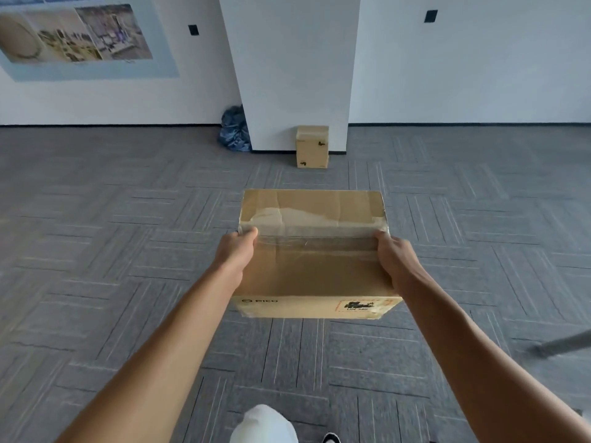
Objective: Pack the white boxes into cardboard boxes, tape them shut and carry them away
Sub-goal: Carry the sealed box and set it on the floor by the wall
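A closed cardboard box (311, 257), its top seam covered with clear tape, hangs in the air in front of me above the carpet. My left hand (238, 251) grips its left side and my right hand (395, 260) grips its right side, thumbs on the top. Two more taped cardboard boxes (312, 147) stand stacked on the floor against the white pillar ahead. No white boxes are in sight.
A white pillar (291, 68) rises straight ahead, with a dark blue bag (234, 129) at its left foot. Grey carpet (128, 219) stretches all around. A grey bar (566, 345) pokes in at the right edge. My knee and shoe show at the bottom.
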The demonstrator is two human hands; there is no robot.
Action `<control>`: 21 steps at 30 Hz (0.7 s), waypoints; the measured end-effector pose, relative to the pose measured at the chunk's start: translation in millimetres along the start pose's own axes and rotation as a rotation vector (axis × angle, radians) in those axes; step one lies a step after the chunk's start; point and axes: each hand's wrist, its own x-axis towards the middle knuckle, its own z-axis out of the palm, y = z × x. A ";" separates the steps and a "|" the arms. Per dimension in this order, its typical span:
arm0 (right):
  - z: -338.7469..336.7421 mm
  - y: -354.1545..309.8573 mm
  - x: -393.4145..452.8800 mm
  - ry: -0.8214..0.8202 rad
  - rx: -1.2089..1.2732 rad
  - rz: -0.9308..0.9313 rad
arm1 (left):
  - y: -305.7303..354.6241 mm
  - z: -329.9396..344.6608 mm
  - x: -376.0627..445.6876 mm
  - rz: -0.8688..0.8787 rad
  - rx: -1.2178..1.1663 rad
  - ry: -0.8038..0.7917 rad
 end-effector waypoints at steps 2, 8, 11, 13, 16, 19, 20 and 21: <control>14.8 -27.1 44.4 0.006 0.002 0.012 | 23.1 11.1 52.1 0.001 -0.011 -0.010; 76.1 -120.1 187.5 0.048 -0.019 0.024 | 89.6 39.2 226.8 -0.001 -0.014 -0.040; 111.5 -180.5 254.5 0.065 -0.040 0.034 | 134.6 41.4 315.4 -0.016 -0.034 -0.061; 131.6 -220.9 294.1 0.079 -0.047 0.038 | 168.1 40.1 369.5 -0.028 -0.042 -0.087; 152.7 -276.2 349.4 0.082 -0.057 0.047 | 217.1 42.1 441.6 -0.019 -0.041 -0.105; 169.3 -317.9 407.0 0.103 -0.050 0.048 | 257.8 54.2 507.2 -0.015 -0.038 -0.118; 173.9 -330.5 426.9 0.106 -0.048 0.054 | 270.0 60.3 529.3 -0.016 -0.037 -0.123; 178.9 -341.5 448.1 0.110 -0.043 0.053 | 281.6 66.8 550.5 -0.020 -0.032 -0.126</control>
